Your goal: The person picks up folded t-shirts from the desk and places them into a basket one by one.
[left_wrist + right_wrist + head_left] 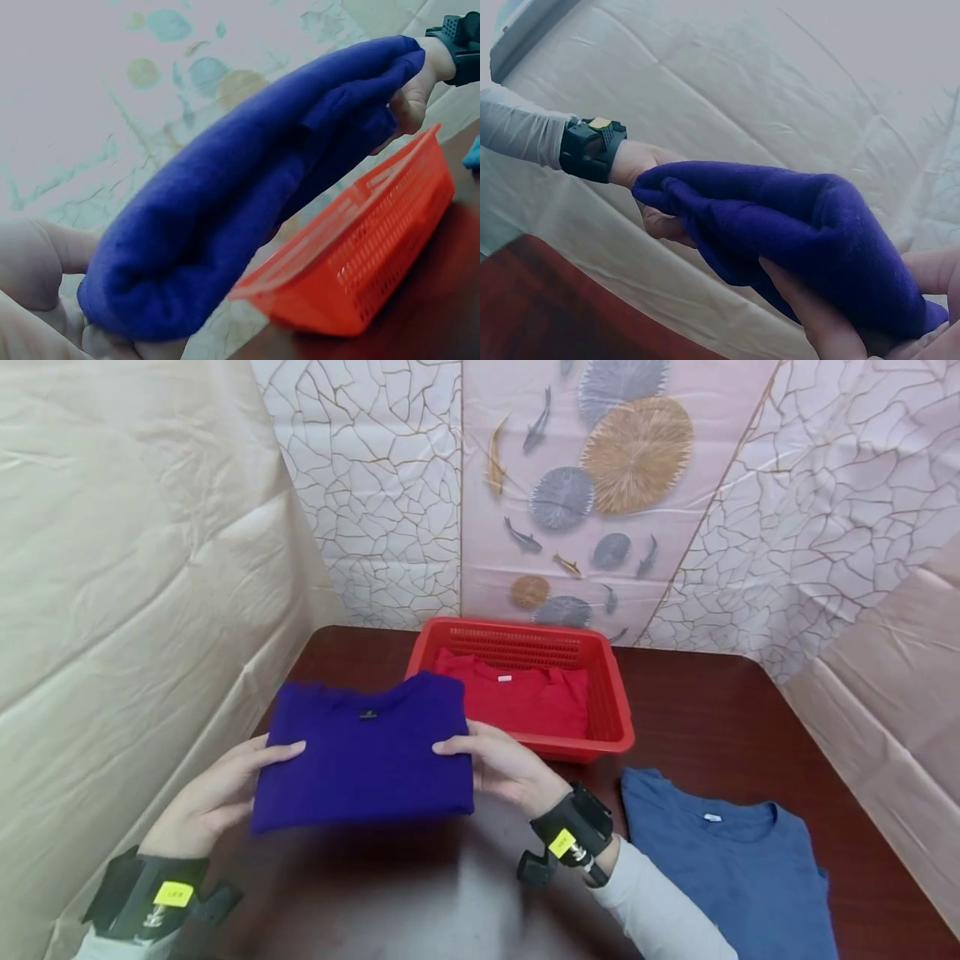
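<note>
A folded purple T-shirt (367,768) with a dark neck label hangs level above the table, held at both side edges. My left hand (225,785) grips its left edge, thumb on top and fingers underneath. On the opposite edge my right hand (510,764) pinches the cloth the same way. Both wrist views show the folded layers of the purple shirt (195,202) from the side. Behind it stands a red plastic basket (618,710), and a folded red T-shirt (517,702) lies inside. The purple shirt's right corner overlaps the basket's left side in the head view.
A blue T-shirt (735,852) lies on the dark brown table (690,702) at the right, partly behind my right forearm. Patterned cloth (390,493) hangs at the back, and a beige cloth (150,568) bounds the left side.
</note>
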### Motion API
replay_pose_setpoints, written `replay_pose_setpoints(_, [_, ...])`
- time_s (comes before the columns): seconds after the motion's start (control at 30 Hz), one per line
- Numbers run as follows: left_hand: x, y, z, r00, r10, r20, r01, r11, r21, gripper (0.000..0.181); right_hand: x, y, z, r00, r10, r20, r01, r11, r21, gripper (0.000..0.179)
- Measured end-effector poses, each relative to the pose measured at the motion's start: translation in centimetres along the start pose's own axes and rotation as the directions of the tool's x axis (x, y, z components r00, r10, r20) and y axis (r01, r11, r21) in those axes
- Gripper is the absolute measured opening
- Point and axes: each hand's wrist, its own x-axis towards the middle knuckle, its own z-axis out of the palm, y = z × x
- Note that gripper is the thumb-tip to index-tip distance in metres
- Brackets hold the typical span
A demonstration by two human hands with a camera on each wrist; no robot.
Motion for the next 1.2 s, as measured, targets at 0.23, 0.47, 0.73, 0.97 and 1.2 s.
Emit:
replay_pose_setpoints(0.23, [4.1,1.3,2.2,0.997,-0.029,-0.068,0.03,0.999,0.014,0.026,-1.4,-3.0,-2.1,0.998,-0.027,-0.064,0.024,0.999,-0.048,0.048])
replay_pose_setpoints(0.47, [8.4,2.0,3.8,0.993,-0.053,-0.107,0.053,0.999,0.004,0.028,-2.6,-5.1,-4.7,0.994,-0.045,-0.1,0.04,0.998,-0.051,0.047])
replay_pose_setpoints(0.73, [13.4,2.6,5.5,0.987,-0.093,-0.132,0.094,0.996,0.003,0.046,-3.6,-7.1,-8.1,0.982,-0.031,-0.187,0.028,0.999,-0.018,0.05])
replay_pose_setpoints(0.97, [18.2,2.5,6.8,0.956,-0.118,-0.27,0.145,0.986,0.084,0.064,-3.7,-8.3,-12.0,0.964,-0.033,-0.264,0.018,0.998,-0.058,0.055])
replay_pose_setpoints(1.2, [22.6,1.8,7.3,0.938,-0.146,-0.315,0.178,0.981,0.074,0.071,-2.9,-9.0,-15.0,0.927,-0.009,-0.374,-0.04,0.992,-0.121,0.057])
